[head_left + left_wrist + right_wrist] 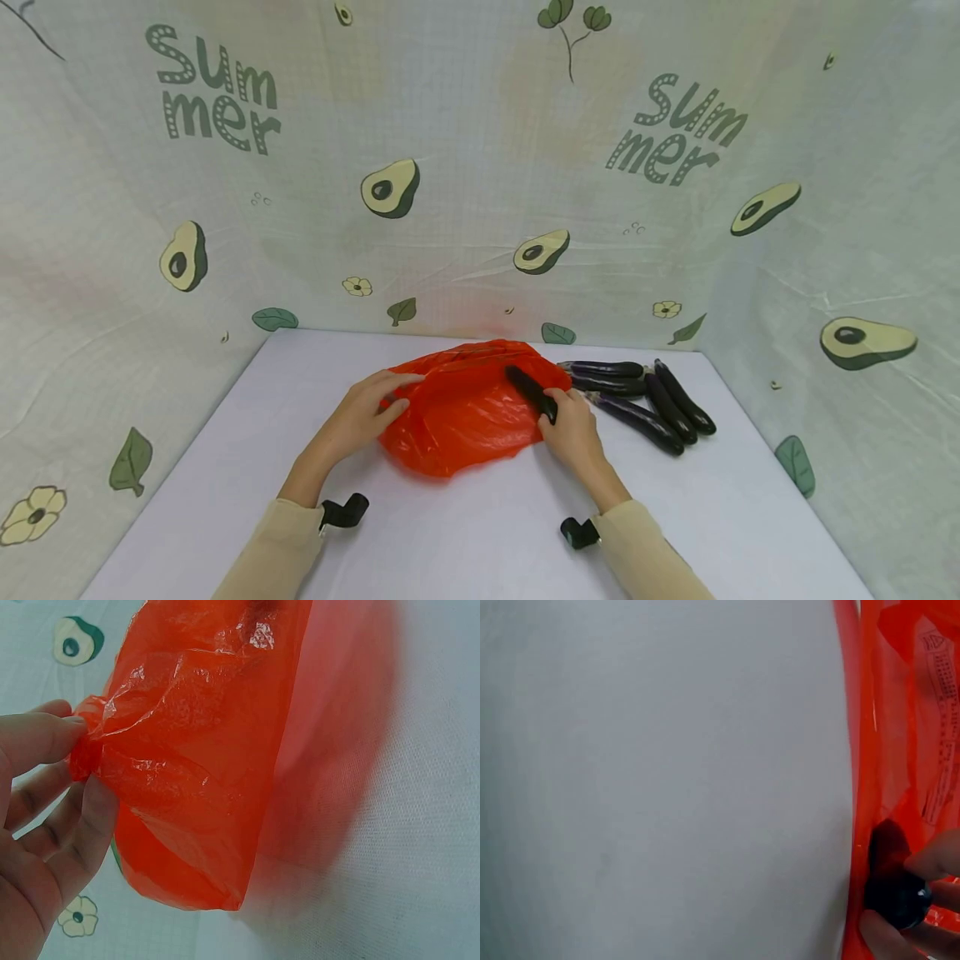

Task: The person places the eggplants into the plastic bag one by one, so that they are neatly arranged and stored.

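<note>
From my end I see a white table [480,533] walled on three sides by pale cloth [465,125] printed with avocados, leaves, flowers and the word "summer". A red plastic bag [468,417] lies crumpled toward the far side. The two hands are well apart: the left hand [369,408] is at the bag's left edge, and the right hand [573,423] grips a dark eggplant [531,390] against the bag's right part. Five other eggplants [637,421] lie on the table just right of the bag. My left wrist view shows what the head view leaves unclear: thumb and fingers pinching a bunched knot of film. Only the right wrist view gives me the small dark lettering [943,712] on the bag, with fingers around the eggplant's end
</note>
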Tool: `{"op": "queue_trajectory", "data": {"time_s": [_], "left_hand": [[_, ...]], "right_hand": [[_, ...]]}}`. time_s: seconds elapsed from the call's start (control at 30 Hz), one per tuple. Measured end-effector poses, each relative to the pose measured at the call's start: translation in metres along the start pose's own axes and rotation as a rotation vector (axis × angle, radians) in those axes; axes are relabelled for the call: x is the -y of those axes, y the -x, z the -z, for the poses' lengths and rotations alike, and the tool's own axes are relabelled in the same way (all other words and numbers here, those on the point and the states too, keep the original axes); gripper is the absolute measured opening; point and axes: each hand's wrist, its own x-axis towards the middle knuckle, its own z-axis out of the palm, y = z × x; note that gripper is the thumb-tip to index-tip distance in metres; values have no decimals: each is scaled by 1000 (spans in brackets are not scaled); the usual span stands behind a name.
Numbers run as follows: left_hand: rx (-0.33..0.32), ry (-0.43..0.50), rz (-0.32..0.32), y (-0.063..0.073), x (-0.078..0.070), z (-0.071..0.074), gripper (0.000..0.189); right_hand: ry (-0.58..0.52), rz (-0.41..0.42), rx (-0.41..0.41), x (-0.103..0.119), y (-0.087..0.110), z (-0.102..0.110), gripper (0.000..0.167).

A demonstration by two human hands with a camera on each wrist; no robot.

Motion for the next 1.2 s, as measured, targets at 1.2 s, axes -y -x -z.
{"op": "queue_trajectory", "data": {"time_s": [1.2], "left_hand": [[-6,-27,-14,-1,-1,-3,45]], "right_hand": [[107,-83,91,-6,-24,-8,51]]}}
